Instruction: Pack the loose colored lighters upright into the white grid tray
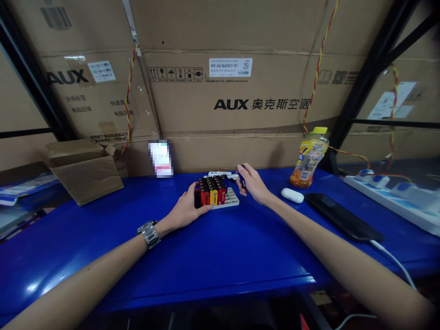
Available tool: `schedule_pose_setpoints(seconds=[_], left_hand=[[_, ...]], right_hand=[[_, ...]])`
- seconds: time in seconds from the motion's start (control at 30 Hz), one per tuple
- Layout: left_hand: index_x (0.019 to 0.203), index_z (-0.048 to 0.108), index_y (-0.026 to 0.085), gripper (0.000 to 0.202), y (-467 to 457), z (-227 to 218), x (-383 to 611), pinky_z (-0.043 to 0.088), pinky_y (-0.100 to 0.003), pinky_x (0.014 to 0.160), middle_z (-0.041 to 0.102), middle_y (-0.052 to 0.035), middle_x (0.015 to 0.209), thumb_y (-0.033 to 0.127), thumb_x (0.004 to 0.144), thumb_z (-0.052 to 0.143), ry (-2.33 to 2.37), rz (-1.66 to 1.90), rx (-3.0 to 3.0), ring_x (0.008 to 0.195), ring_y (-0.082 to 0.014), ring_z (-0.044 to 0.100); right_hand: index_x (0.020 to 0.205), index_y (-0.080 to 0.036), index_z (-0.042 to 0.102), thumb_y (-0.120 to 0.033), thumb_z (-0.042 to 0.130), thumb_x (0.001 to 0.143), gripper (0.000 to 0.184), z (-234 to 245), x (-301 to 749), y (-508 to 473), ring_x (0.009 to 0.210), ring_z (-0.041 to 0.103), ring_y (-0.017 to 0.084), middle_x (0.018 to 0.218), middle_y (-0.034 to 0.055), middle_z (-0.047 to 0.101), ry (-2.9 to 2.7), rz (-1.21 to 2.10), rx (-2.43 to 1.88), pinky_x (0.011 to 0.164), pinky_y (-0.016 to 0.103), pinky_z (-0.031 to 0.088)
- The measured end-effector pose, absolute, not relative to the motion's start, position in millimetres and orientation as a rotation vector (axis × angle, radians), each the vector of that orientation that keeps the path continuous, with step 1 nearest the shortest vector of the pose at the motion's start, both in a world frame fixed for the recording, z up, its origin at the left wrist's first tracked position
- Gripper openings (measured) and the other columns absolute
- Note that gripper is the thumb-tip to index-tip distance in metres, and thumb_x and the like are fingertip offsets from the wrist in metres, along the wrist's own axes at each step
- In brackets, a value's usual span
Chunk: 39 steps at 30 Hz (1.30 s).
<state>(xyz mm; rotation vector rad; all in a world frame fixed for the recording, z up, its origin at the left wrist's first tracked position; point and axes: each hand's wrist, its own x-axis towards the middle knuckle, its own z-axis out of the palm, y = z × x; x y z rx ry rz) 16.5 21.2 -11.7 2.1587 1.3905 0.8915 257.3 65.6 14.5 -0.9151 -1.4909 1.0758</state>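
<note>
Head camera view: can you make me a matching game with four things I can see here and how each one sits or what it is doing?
Things:
1. left hand
2. right hand
3. drink bottle
4. phone

States:
A. lies flat, white cable attached
B. pinches a small dark lighter
C. stands upright, yellow cap
D. holds the lighter tray by its side

Pairs: 1-D, 2-B, 3-C, 4-A.

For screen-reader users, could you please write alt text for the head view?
The left hand steadies a tray of lighters on a blue table; the right hand holds a dark lighter beside it. A bottle stands farther right.
</note>
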Motion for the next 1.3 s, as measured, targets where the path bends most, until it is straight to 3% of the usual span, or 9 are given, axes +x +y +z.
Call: schedule_pose_setpoints(seconds=[0.1, 0.2, 0.33, 0.7, 0.93, 1.0, 1.07, 1.17, 1.3], left_hand=[[0.144, 0.026, 0.013, 0.088, 19.8, -9.9, 17.2, 0.041, -0.054, 0.099, 0.052, -0.021, 0.134, 0.048, 0.074, 0.066, 1.395, 0.884, 2.145, 0.123, -0.0386, 0.05], [0.143, 0.027, 0.013, 0.086, 19.1, -9.5, 17.7, 0.039, -0.054, 0.101, 0.051, -0.0203, 0.136, 0.048, 0.074, 0.065, 1.392, 0.892, 2.146, 0.124, -0.0384, 0.049], [0.143, 0.029, 0.014, 0.085, 20.8, -11.5, 17.8, 0.039, -0.055, 0.101, 0.053, -0.02, 0.133, 0.045, 0.074, 0.067, 1.366, 0.925, 2.153, 0.122, -0.0383, 0.051], [0.14, 0.033, 0.015, 0.084, 20.1, -12.6, 19.7, 0.042, -0.052, 0.098, 0.057, -0.0203, 0.129, 0.044, 0.071, 0.071, 1.324, 0.975, 2.123, 0.119, -0.0371, 0.054], [0.114, 0.054, 0.018, 0.037, 43.2, 3.1, -0.2, 0.05, -0.04, 0.084, 0.066, -0.0124, 0.113, 0.045, 0.095, 0.037, 1.525, 1.358, 1.922, 0.1, -0.0247, 0.064], [0.109, 0.058, 0.018, 0.029, 57.6, 2.1, -11.0, 0.048, -0.039, 0.086, 0.068, -0.0109, 0.108, 0.034, 0.093, 0.04, 1.638, 1.266, 2.095, 0.1, -0.0248, 0.063], [0.113, 0.058, 0.016, 0.03, 70.9, -3.4, -18.4, 0.044, -0.042, 0.094, 0.065, -0.0124, 0.117, 0.025, 0.09, 0.04, 1.66, 1.052, 2.371, 0.11, -0.0264, 0.058], [0.128, 0.05, 0.017, 0.039, 83.9, -12.7, -20.4, 0.04, -0.048, 0.096, 0.052, -0.0143, 0.137, 0.025, 0.091, 0.039, 1.706, 0.652, 2.601, 0.122, -0.0314, 0.048], [0.124, 0.051, 0.019, 0.035, 86.8, -13.4, -15.0, 0.041, -0.054, 0.089, 0.056, -0.0145, 0.13, 0.028, 0.093, 0.037, 1.745, 0.412, 2.649, 0.115, -0.0349, 0.05]], right_hand=[[0.075, -0.02, 0.051, -0.053, 0.055, 0.084, 0.035, 14.0, 258.8, 67.5, 0.052, 0.047, 0.01, 0.064, -0.0015, 0.054, -1.707, 0.722, -0.893, 0.048, 0.024, 0.037], [0.078, -0.016, 0.063, -0.049, 0.06, 0.082, 0.033, 12.7, 258.4, 67.9, 0.057, 0.043, 0.01, 0.065, -0.0008, 0.052, -1.814, 0.535, -0.884, 0.052, 0.025, 0.035], [0.091, -0.015, 0.067, -0.047, 0.06, 0.082, 0.034, 8.3, 256.4, 67.1, 0.056, 0.045, 0.011, 0.067, 0.0009, 0.057, -1.847, 0.668, -0.864, 0.053, 0.027, 0.037], [0.089, -0.017, 0.057, -0.036, 0.069, 0.073, 0.027, 10.2, 259.8, 64.9, 0.051, 0.046, 0.01, 0.057, -0.0066, 0.048, -1.869, 0.846, -0.755, 0.055, 0.028, 0.04], [0.085, -0.019, 0.053, -0.029, 0.067, 0.071, 0.023, 12.6, 262.6, 67.3, 0.054, 0.054, 0.011, 0.062, -0.0036, 0.055, -1.821, 0.852, -0.787, 0.056, 0.028, 0.043], [0.084, -0.018, 0.053, -0.025, 0.065, 0.068, 0.021, 12.0, 263.5, 69.2, 0.057, 0.055, 0.012, 0.066, -0.0014, 0.058, -1.839, 0.846, -0.801, 0.06, 0.03, 0.045], [0.082, -0.017, 0.055, -0.024, 0.062, 0.067, 0.018, 11.2, 264.4, 70.7, 0.06, 0.056, 0.013, 0.069, 0.0006, 0.06, -1.885, 0.823, -0.828, 0.062, 0.031, 0.046], [0.08, -0.017, 0.056, -0.025, 0.059, 0.068, 0.014, 10.9, 266.3, 71.7, 0.061, 0.055, 0.014, 0.07, 0.0014, 0.06, -1.962, 0.751, -0.89, 0.062, 0.031, 0.046], [0.086, -0.018, 0.055, -0.028, 0.064, 0.068, 0.022, 12.0, 271.3, 71.0, 0.072, 0.057, 0.017, 0.083, 0.0038, 0.062, -2.221, 0.554, -0.971, 0.069, 0.035, 0.047]])
